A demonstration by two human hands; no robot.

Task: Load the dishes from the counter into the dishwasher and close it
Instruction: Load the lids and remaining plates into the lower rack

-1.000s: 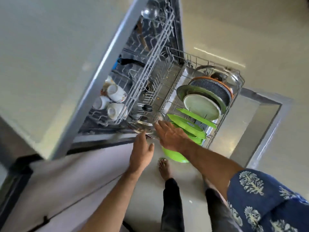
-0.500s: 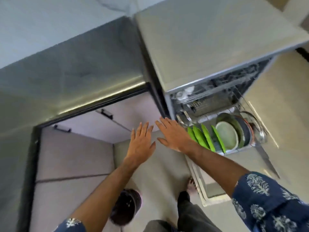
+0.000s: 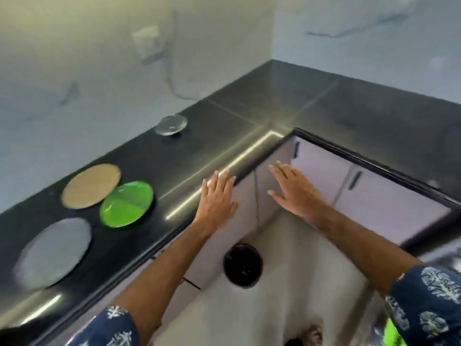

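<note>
Black countertop (image 3: 199, 136) carries a green plate (image 3: 126, 204), tan plate (image 3: 91, 185), blurred grey plate (image 3: 53, 252) and glass lid (image 3: 171, 124); left hand (image 3: 216, 203) and right hand (image 3: 294, 191) hover spread, empty, dishwasher cut off

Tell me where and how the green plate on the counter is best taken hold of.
Probably the green plate by its rim nearest the counter's front edge, coming from the front with the left hand, which is nearest and open. It lies flat, so thumb on top and fingers slid under; its far-left rim looks to overlap the tan round plate, so lift from the free side.
</note>
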